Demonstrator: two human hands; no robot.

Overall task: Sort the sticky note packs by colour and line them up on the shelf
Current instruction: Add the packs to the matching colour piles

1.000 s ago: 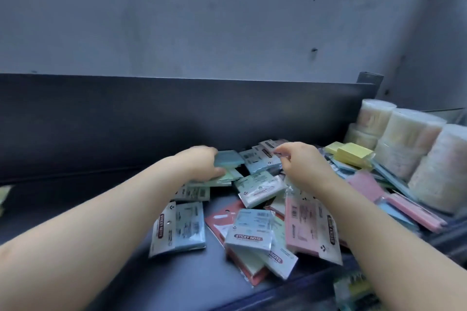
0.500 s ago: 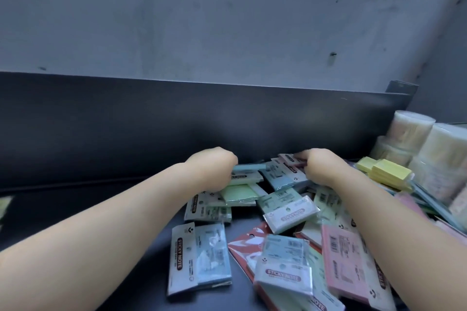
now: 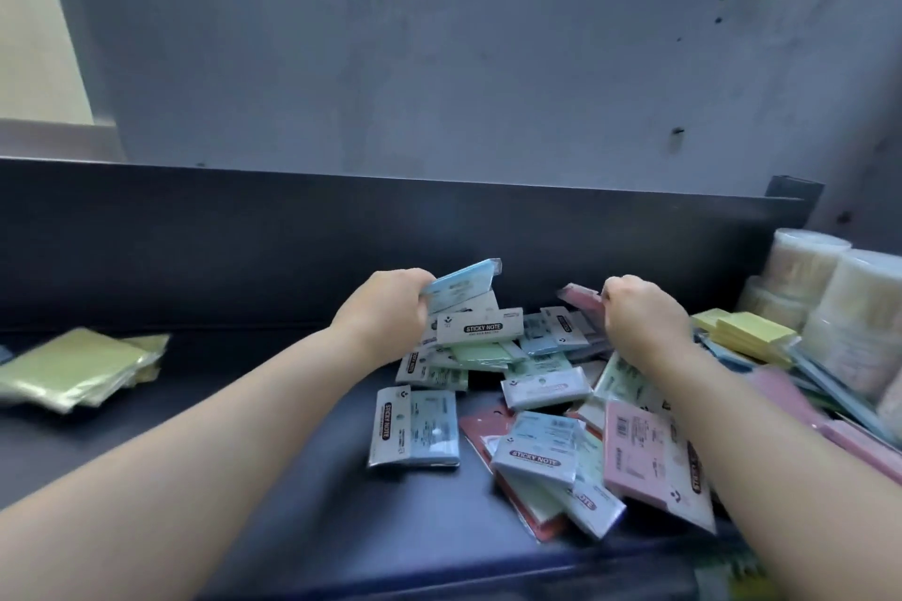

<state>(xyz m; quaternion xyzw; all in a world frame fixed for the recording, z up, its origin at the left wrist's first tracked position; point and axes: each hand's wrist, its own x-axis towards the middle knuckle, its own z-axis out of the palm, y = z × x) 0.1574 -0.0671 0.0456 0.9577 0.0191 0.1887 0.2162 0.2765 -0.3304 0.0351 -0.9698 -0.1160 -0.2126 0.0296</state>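
Note:
A loose heap of sticky note packs [image 3: 542,390] in blue, green and pink lies on the dark shelf [image 3: 244,405]. My left hand [image 3: 385,312] grips a blue pack [image 3: 463,283] and holds it tilted above the back of the heap. My right hand [image 3: 634,312] pinches a pink pack [image 3: 581,298] just over the heap's right rear. One blue pack [image 3: 415,425] lies apart at the heap's left edge, and a large pink pack [image 3: 644,454] sits at the front right.
Yellow-green packs [image 3: 78,366] lie alone on the shelf's left. Yellow pads [image 3: 747,337] and clear tubs of cotton swabs [image 3: 839,298] crowd the right end. A dark back panel [image 3: 293,229] runs behind the shelf, below a grey wall.
Both hands have risen out of the heap, the left lifting a blue pack and the right a pink pack. The view has tilted up and left, revealing the yellow-green packs.

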